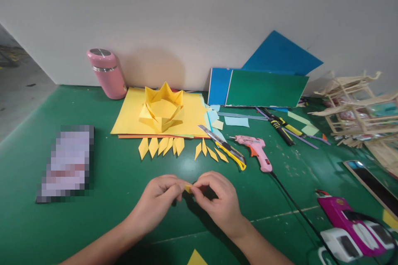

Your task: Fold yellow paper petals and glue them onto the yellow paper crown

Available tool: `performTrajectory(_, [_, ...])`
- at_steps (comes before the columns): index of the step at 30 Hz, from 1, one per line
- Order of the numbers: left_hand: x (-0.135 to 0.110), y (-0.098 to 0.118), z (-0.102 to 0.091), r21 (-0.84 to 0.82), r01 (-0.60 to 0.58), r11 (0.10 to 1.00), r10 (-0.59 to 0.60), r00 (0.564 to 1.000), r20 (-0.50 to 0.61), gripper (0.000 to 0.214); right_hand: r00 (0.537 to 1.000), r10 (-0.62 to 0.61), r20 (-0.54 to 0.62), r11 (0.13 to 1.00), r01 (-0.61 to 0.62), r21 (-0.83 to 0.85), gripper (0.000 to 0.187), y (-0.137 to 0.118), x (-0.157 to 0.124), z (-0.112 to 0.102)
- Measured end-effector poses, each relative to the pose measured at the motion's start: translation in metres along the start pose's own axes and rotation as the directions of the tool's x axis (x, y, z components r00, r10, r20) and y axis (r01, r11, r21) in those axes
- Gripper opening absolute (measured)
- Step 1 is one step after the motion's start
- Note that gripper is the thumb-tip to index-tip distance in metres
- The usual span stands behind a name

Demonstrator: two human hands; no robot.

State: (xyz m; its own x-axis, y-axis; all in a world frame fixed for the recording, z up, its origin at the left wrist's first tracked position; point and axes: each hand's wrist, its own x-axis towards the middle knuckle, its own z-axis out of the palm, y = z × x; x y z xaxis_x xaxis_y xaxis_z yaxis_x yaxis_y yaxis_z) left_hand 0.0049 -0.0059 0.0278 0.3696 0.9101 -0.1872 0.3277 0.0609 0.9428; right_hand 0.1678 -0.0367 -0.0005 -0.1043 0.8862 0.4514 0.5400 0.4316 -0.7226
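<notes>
A small piece of yellow paper [188, 189] is pinched between my left hand [161, 198] and my right hand [217, 198], above the front middle of the green table. Fingers of both hands are closed on it and cover most of it. Beyond my hands lie several yellow folded paper diamonds [153, 147] in a row. Behind them a folded yellow paper ring with pointed tips [161, 119] rests on a stack of yellow paper sheets [127, 120]. Near the bottom edge shows the tip of another yellow paper piece [196, 258].
Right of the diamonds lie a yellow utility knife [230, 153] and a pink glue gun [256, 149] with a black cord. A pink flask [108, 76] stands at the back left, and a blurred-out phone-like slab [68, 161] lies left. A wooden stick model [357, 107] and a magenta power strip [351, 223] are at right.
</notes>
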Motion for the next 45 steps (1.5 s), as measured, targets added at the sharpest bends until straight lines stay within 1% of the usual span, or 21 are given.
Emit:
performTrajectory(3, [0.0, -0.005, 0.001, 0.045, -0.038, 0.998, 0.038, 0.999, -0.011, 0.032, 0.999, -0.032, 0.003, 0.999, 0.032, -0.027, 0.017, 0.0, 0.001, 0.0])
performTrajectory(5, [0.0, -0.01, 0.003, 0.061, -0.057, 0.996, 0.06, 0.997, -0.046, 0.029, 1.0, -0.025, 0.006, 0.999, 0.025, -0.026, 0.017, 0.0, 0.002, -0.001])
performTrajectory(7, [0.0, -0.015, 0.004, 0.033, -0.031, 0.999, 0.034, 0.996, -0.079, 0.028, 1.0, -0.004, 0.01, 1.0, 0.004, -0.013, 0.017, 0.0, 0.002, -0.002])
performTrajectory(9, [0.0, -0.019, 0.005, 0.003, 0.006, 1.0, -0.006, 0.996, -0.085, 0.027, 1.0, 0.009, 0.016, 1.0, -0.009, 0.0, 0.017, 0.0, 0.003, -0.002])
performTrajectory(20, [-0.001, -0.017, 0.004, -0.031, 0.027, 0.999, -0.028, 0.998, -0.049, 0.021, 0.998, 0.036, 0.055, 0.998, -0.038, 0.046, 0.013, 0.002, 0.003, -0.001])
performTrajectory(24, [0.001, -0.018, 0.003, -0.091, 0.045, 0.995, -0.045, 0.999, -0.006, 0.019, 0.996, 0.046, 0.075, 0.996, -0.051, 0.079, 0.012, 0.002, 0.003, -0.001])
performTrajectory(29, [0.002, -0.012, 0.0, -0.153, 0.035, 0.988, -0.027, 0.998, 0.051, 0.018, 0.99, 0.084, 0.115, 0.99, -0.096, 0.107, 0.014, -0.001, 0.004, 0.001])
performTrajectory(31, [0.0, -0.009, -0.001, -0.131, 0.032, 0.991, -0.023, 0.997, 0.073, 0.015, 0.991, 0.048, 0.126, 0.995, -0.059, 0.085, 0.014, -0.001, 0.004, 0.001])
performTrajectory(34, [-0.002, -0.007, 0.001, -0.039, 0.027, 0.999, -0.022, 0.993, 0.116, 0.009, 0.988, -0.035, 0.153, 0.999, 0.029, 0.044, 0.014, 0.0, 0.003, 0.001])
performTrajectory(36, [-0.003, -0.008, 0.001, 0.017, 0.026, 1.0, -0.028, 0.992, 0.12, 0.01, 0.982, -0.072, 0.174, 0.997, 0.067, 0.035, 0.015, 0.001, 0.002, 0.0])
performTrajectory(37, [-0.002, -0.008, 0.002, 0.026, 0.029, 0.999, -0.032, 0.993, 0.113, 0.011, 0.981, -0.071, 0.182, 0.997, 0.066, 0.035, 0.015, 0.001, 0.002, 0.0])
performTrajectory(40, [0.001, -0.007, 0.001, -0.042, 0.071, 0.997, -0.068, 0.995, 0.07, 0.017, 0.99, -0.028, 0.14, 0.998, 0.02, 0.061, 0.007, 0.001, 0.002, -0.003])
performTrajectory(41, [0.002, -0.006, 0.0, -0.086, 0.102, 0.991, -0.097, 0.993, 0.062, 0.02, 0.993, -0.038, 0.115, 0.997, 0.03, 0.071, 0.002, 0.001, 0.002, -0.004])
performTrajectory(43, [0.004, -0.005, -0.001, -0.175, 0.178, 0.968, -0.171, 0.984, 0.052, 0.027, 0.99, -0.116, 0.082, 0.992, 0.111, 0.059, 0.008, 0.0, 0.002, -0.005])
performTrajectory(45, [0.004, -0.003, -0.002, -0.249, 0.243, 0.937, -0.237, 0.97, 0.054, 0.034, 0.976, -0.2, 0.086, 0.98, 0.201, 0.002, 0.01, 0.0, 0.003, -0.006])
